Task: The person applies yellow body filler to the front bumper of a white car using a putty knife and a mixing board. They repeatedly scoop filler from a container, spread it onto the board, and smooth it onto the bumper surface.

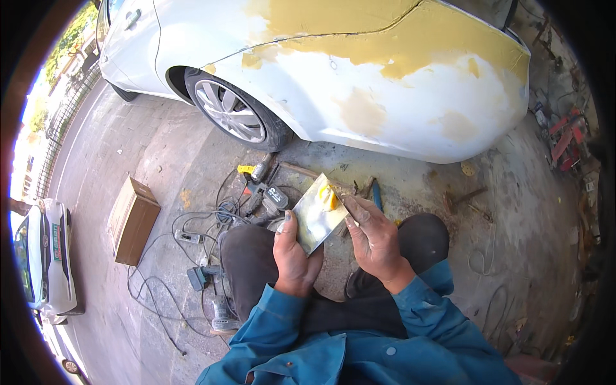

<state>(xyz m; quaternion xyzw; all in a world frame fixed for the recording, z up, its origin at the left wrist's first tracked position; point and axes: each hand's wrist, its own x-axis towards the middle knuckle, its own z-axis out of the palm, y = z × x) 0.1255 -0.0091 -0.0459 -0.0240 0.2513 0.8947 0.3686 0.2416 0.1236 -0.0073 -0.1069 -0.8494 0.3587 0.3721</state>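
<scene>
My left hand (292,256) holds a flat, pale rectangular plate (306,228) tilted over my knees, with a dollop of yellow paste (327,197) near its upper end. My right hand (375,244) is closed at the plate's right edge, pinching a thin flat blade, largely hidden by the fingers. Beyond my hands is a white car's rear side panel (423,109), patched with yellow and tan filler (410,45). Its rear wheel (229,110) stands above and left of the plate.
Power tools (266,196), tangled cables (228,212) and a sander (224,314) lie on the concrete floor by my knees. A cardboard box (133,221) sits at left, another white car (54,256) beyond it. Red tools and clutter (564,138) line the right side.
</scene>
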